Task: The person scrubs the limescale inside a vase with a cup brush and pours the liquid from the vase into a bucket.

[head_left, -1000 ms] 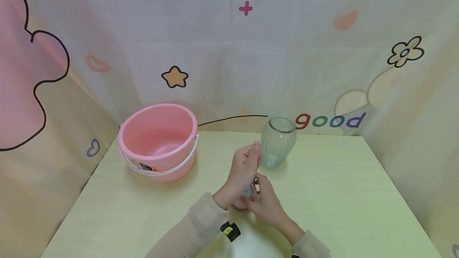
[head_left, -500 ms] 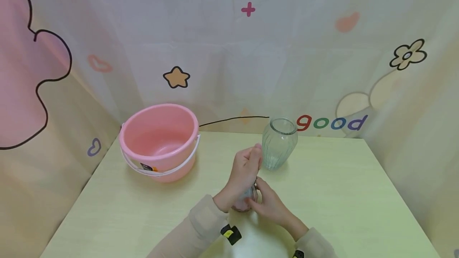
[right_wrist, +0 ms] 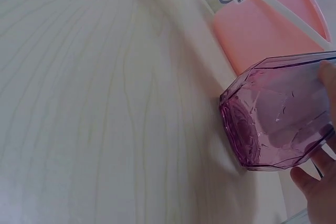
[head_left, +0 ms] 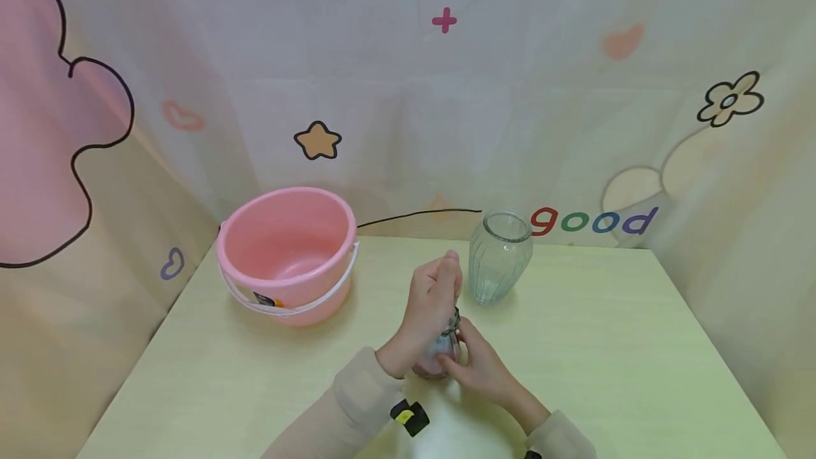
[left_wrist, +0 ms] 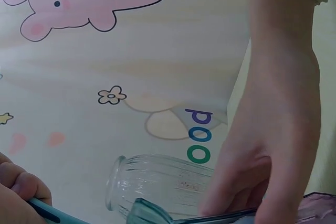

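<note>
A faceted glass vase (head_left: 433, 365), pink at its base and teal toward its rim, is at the near middle of the table in the head view. My right hand (head_left: 481, 367) grips its side, thumb in front. In the right wrist view the pink base of the vase (right_wrist: 278, 114) shows clearly. My left hand (head_left: 433, 296) is curled above the vase's mouth. It holds a thin teal handle (left_wrist: 60, 213), seen in the left wrist view; the handle's far end is hidden. A clear ribbed glass jar (head_left: 499, 261) stands just behind the hands.
A pink bucket (head_left: 347, 232) with a white handle stands at the back left of the pale wooden table (head_left: 612, 346). A printed curtain (head_left: 382, 91) hangs behind the table and along both sides.
My left hand has shifted slightly, and more of the vase's teal rim shows beside it. My right hand keeps its grip on the vase. The head view has shifted a little.
</note>
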### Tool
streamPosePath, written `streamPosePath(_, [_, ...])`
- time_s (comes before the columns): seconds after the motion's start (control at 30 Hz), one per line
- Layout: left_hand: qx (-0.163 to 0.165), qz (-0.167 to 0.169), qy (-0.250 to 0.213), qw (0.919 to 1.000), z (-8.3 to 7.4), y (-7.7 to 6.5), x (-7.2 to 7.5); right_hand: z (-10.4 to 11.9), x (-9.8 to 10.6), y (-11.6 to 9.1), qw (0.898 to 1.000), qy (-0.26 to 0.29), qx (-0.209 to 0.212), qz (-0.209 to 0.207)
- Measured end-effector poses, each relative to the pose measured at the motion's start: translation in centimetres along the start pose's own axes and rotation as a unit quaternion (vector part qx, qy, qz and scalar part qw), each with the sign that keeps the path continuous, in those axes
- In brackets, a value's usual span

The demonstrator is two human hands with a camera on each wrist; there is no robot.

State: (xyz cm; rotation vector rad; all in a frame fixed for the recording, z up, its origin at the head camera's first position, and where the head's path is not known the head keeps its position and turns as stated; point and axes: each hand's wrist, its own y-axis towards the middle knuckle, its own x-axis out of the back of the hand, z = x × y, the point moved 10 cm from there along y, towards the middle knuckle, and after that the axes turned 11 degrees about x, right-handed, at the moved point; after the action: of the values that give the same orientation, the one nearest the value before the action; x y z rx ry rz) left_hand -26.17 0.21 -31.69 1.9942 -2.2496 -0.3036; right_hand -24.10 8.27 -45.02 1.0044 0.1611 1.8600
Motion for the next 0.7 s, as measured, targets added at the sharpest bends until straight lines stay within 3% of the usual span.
streamPosePath(0.33, [-0.002,0.017,-0.008,0.9998,-2.2,0.9,-0.6,-0.5,0.2,-0.3,1.0,-0.001,-0.013,-0.01])
streamPosePath(0.53, [-0.015,0.007,-0.001,0.9999,-2.2,0.7,-0.7,-0.7,0.1,-0.3,1.0,-0.002,-0.02,-0.014])
streamPosePath(0.7, [-0.005,0.005,-0.008,0.9999,-1.8,0.7,-0.5,-0.7,0.1,-0.3,0.999,-0.007,-0.034,-0.018])
